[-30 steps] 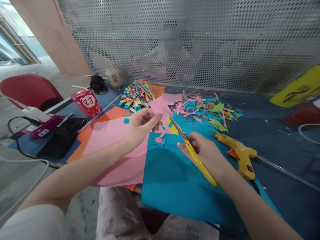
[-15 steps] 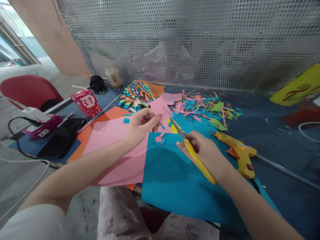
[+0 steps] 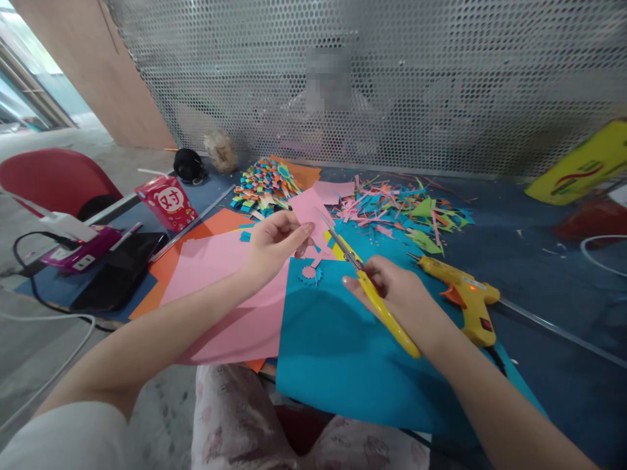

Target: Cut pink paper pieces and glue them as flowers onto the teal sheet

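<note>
Yellow-handled scissors (image 3: 379,307) in right hand (image 3: 398,292), pink paper (image 3: 308,205) in left hand (image 3: 275,245)

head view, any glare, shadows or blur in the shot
Head view: the upper-left opening is washed out; soft shadows lie on the pink sheet and teal sheet; the perforated panel carries a pixelated patch; the scissors read clearly.

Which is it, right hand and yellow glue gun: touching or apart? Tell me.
Apart: the head view shows blue paper in the gap between the right hand and the yellow glue gun.
</note>
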The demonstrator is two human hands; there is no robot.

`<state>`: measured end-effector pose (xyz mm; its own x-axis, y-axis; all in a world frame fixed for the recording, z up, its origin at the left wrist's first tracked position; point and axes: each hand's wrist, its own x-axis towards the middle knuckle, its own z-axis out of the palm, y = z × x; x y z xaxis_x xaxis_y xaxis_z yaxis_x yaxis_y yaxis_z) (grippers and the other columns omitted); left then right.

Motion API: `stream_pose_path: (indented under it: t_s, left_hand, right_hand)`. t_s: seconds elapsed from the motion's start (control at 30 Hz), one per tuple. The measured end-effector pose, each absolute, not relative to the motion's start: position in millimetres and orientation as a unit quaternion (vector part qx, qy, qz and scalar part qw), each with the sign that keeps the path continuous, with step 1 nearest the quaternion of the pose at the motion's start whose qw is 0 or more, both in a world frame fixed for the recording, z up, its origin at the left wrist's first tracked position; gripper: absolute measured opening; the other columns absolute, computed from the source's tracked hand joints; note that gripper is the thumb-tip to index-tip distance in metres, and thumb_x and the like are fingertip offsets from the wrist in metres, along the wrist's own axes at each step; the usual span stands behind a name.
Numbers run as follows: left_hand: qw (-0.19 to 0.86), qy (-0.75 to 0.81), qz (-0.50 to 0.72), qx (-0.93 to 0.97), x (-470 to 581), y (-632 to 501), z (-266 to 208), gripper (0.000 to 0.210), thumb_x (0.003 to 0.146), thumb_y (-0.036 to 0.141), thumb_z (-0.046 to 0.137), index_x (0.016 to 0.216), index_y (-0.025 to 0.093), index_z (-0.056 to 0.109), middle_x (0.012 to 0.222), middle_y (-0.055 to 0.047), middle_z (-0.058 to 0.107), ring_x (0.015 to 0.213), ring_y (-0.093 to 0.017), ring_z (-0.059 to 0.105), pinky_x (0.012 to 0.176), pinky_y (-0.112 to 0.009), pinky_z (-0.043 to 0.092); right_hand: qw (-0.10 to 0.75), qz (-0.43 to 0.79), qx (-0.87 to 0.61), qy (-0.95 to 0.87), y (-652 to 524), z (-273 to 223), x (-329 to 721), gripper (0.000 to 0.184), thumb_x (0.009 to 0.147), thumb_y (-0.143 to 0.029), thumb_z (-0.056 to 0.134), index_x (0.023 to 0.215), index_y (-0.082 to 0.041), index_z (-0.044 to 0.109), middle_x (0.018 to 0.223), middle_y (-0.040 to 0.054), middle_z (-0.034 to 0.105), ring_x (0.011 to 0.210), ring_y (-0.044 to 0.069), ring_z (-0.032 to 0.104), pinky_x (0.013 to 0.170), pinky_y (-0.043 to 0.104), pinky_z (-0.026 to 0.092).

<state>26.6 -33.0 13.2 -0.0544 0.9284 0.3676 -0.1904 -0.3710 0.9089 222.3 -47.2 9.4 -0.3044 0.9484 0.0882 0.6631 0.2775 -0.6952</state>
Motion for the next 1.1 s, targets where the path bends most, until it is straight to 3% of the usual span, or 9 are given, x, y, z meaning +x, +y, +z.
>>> stream_pose_path:
  t_s: [0.4, 1.1]
  left_hand:
    - [0.455, 0.358, 0.615, 0.535, 26.6, -32.8, 14.6, 0.037, 0.064, 0.04, 0.077, 0.059, 0.017, 0.048, 0.045, 0.006, 0.053, 0.038, -0.004, 0.047, 0.039, -0.018, 0.039]
    - [0.465, 0.358, 0.59, 0.555, 25.7, -33.3, 13.0, 0.036, 0.068, 0.036, 0.075, 0.057, 0.016, 0.047, 0.045, 0.005, 0.051, 0.038, -0.005, 0.046, 0.039, -0.019, 0.037]
  right_hand:
    - [0.24, 0.28, -0.544, -0.754, -46.8, 11.3, 222.7, 0.044, 0.071, -0.066, 0.052, 0.068, -0.024, 0.04, 0.052, -0.0044, 0.043, 0.046, 0.012, 0.039, 0.044, 0.024, 0.027]
    - [0.236, 0.279, -0.544, -0.755, -45.5, 9.8, 223.7, 0.045, 0.072, -0.067, 0.051, 0.069, -0.024, 0.04, 0.052, -0.0041, 0.045, 0.046, 0.012, 0.04, 0.044, 0.025, 0.027]
